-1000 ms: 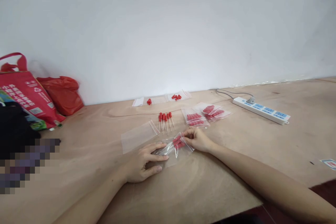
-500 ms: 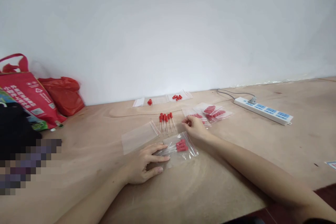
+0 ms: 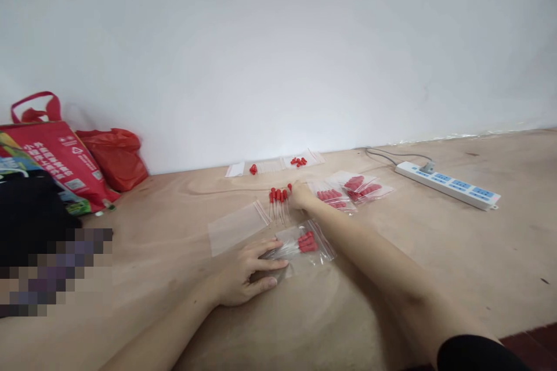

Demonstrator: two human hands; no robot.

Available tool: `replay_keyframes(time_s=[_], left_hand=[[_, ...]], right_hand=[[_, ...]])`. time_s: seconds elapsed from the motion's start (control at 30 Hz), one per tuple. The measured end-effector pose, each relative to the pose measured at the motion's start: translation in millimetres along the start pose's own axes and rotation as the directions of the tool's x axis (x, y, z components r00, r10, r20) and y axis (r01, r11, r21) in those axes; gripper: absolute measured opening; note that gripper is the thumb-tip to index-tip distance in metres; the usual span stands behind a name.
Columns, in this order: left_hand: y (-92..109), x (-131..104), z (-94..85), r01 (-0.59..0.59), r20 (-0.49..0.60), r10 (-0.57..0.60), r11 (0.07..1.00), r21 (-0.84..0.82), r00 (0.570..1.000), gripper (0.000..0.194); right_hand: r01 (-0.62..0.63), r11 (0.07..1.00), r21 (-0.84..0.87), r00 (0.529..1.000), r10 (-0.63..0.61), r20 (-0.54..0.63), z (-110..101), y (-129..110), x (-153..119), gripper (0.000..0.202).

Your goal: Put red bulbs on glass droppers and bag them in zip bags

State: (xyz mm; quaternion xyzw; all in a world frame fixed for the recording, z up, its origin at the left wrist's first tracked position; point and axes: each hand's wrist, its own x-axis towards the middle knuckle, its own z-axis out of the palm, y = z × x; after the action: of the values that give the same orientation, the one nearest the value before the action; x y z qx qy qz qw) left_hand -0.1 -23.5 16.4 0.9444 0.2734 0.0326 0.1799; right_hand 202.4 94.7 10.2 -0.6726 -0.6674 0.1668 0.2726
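My left hand (image 3: 250,271) lies with fingers spread on the lower left edge of a clear zip bag (image 3: 324,250). Inside that bag are several red-tipped sticks (image 3: 308,242), their pale ends toward my fingers. Beyond it, several loose red-headed sticks (image 3: 278,197) lie side by side on the table. My right hand (image 3: 300,196) is at the right end of this row, its fingers closed at one red head. A flat clear bag (image 3: 237,227) with nothing visible in it lies left of the row. Right of my right hand sits a filled bag (image 3: 333,196).
More filled bags (image 3: 363,186) overlap at the right. Near the wall are bags with small red pieces (image 3: 299,162). A white power strip (image 3: 448,185) with a grey cable lies farther right. Red bags (image 3: 115,156) and a black item stand at the left.
My right hand has moved left and slightly forward, from beside the filled bags to the row of loose sticks. My left hand stays on the bag. The view has shifted a little.
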Motion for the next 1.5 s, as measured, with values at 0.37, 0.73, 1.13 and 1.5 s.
replay_keyframes(time_s=[0.37, 0.73, 1.13, 1.5], left_hand=[[-2, 1, 2.2, -0.023, -0.052, 0.022, 0.999, -0.022, 0.998, 0.036], [0, 1, -0.2, -0.009, -0.039, 0.008, 1.0, -0.022, 0.999, 0.036], [1, 1, 0.0, -0.019, -0.076, 0.015, 0.999, -0.05, 0.997, 0.037], [0, 1, 1.3, 0.004, -0.063, -0.006, 1.0, -0.023, 0.998, 0.037]], right_hand=[[0.114, 0.748, 0.654, 0.963, 0.077, -0.257, -41, 77, -69, 0.05], [0.042, 0.438, 0.898, 0.963, 0.22, -0.153, -23, 66, -93, 0.043], [-0.096, 0.471, 0.877, 0.995, 0.066, 0.073, -21, 56, -108, 0.03], [-0.131, 0.584, 0.801, 0.982, -0.035, 0.186, -14, 61, -101, 0.036]])
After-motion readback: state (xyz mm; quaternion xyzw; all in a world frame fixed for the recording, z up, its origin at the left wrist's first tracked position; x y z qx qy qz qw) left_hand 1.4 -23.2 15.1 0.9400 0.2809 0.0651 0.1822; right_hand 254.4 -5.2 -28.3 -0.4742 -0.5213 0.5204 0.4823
